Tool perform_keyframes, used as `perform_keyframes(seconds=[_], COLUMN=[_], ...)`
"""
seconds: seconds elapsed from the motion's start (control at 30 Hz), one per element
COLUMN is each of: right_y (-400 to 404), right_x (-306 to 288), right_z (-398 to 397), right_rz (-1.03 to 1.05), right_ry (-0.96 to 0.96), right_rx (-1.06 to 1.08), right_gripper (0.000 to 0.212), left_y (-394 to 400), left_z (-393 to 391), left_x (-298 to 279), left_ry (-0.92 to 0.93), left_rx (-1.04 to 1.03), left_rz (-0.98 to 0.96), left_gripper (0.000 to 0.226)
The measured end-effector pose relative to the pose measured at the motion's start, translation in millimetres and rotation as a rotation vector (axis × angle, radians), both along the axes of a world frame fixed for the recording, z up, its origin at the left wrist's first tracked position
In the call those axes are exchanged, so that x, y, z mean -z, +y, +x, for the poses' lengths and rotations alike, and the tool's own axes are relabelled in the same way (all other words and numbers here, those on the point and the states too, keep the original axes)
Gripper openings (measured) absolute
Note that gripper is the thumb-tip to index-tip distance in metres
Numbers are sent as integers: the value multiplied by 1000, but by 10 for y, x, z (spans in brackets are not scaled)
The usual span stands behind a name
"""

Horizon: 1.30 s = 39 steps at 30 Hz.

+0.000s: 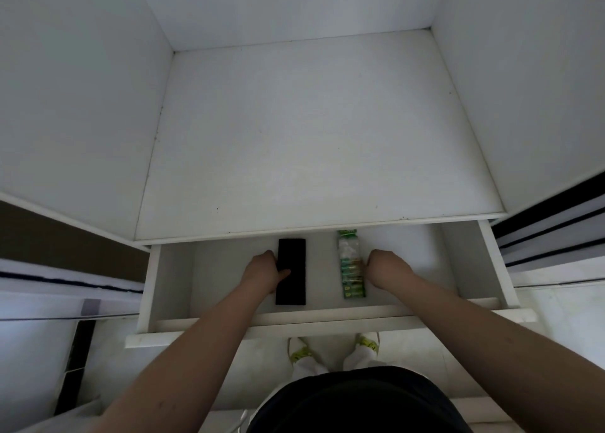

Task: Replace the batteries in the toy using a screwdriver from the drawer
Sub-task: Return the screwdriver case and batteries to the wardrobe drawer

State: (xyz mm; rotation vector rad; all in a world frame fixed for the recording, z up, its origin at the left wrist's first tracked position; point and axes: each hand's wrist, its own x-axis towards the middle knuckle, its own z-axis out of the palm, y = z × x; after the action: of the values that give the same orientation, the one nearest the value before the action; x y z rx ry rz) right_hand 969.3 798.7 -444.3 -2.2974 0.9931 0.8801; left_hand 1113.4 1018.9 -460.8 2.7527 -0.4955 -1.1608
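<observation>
Down in the open drawer (170,278) lie two things: a flat black case (293,255) left of centre and a long green battery pack (352,265) to its right, both lying lengthwise, front to back, with bare drawer floor between them. No toy in view, and no bare screwdriver either; what the case holds cannot be told.

The left hand (262,272) is on the case: thumb laid across its top face, the other fingers curled round the left edge, so that hand is closed around the case. The case sits flat on the drawer floor.

The right hand (389,267) is pressed up against the right side of the battery pack, fingers bent toward it and touching its edge. Whether they actually grip the pack or just rest on it, I cannot tell; the fingertips are hidden behind the knuckles.

Both bare forearms reach in over the drawer's front rail. Above the drawer runs a white shelf (311,131), walled in white on left, right and back. Below, the person's black top, white trousers and white shoes (302,350) with yellow-green trim stand on a pale floor.
</observation>
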Motion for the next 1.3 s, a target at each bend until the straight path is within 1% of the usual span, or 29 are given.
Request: perform_keyframes(seconds=[0.07,0.17,0.23,0.3,0.37,0.43,0.5,0.53,0.57,0.6,0.67,0.8,0.87,0.93,1.03,1.1,1.17,1.2,1.23,1.3], right_y=[13,55,105,174,253,296,316,316,320,331,346,364,342,294,265,297,374,412,444,487], right_x=[-142,-428,-601,-739,-851,-877,-861,-822,-789,-768,-713,-613,-608,-599,-644,-718,-808,-816,-795,-701], right_z=[-87,-273,-426,-586,-719,-835,-909,-927,-937,-937,-933,-902,-853,-790,-704,-690,-708,-738,-777,-855], right_rz=[33,80,91,117,141,166,160,135,104,75,19,-189,-249,-307,-341,-350,-355,-343,-324,-318], right_ry=[-29,-205,-358,-482,-551,-557,-526,-503,-489,-479,-510,-679,-734,-775,-832,-893,-990,-1035,-1056,-1030], right_rx=[-32,-50,-77,-83,-113,-197,-395,-495,-568,-605,-605,-645,-675,-691,-660,-628,-605,-596,-600,-628], right_gripper=[26,26,22,20,22,33,57,67,72,71,62,49,47,46,49,47,37,30,27,32], left_y=[-1,71,183,330,506,683,843,904,943,954,935,882,859,821,769,771,808,844,888,998], left_z=[-20,-68,-160,-301,-440,-548,-627,-651,-672,-688,-695,-631,-593,-565,-561,-601,-659,-686,-707,-714], left_x=[-99,-305,-493,-690,-858,-958,-935,-892,-846,-810,-740,-730,-718,-673,-664,-695,-727,-709,-677,-554], left_ry=[-37,-134,-137,-124,-114,-144,-209,-246,-291,-337,-410,-494,-572,-689,-834,-884,-885,-855,-822,-775], left_rx=[44,123,215,332,362,387,489,555,614,660,729,736,741,748,753,753,753,762,774,781], left_rz=[-8,-121,-189,-217,-283,-373,-448,-471,-489,-501,-526,-549,-560,-622,-743,-768,-772,-769,-755,-676], left_gripper=[42,35,32,31,32,42,55,56,52,47,42,42,43,41,33,31,23,18,18,23])
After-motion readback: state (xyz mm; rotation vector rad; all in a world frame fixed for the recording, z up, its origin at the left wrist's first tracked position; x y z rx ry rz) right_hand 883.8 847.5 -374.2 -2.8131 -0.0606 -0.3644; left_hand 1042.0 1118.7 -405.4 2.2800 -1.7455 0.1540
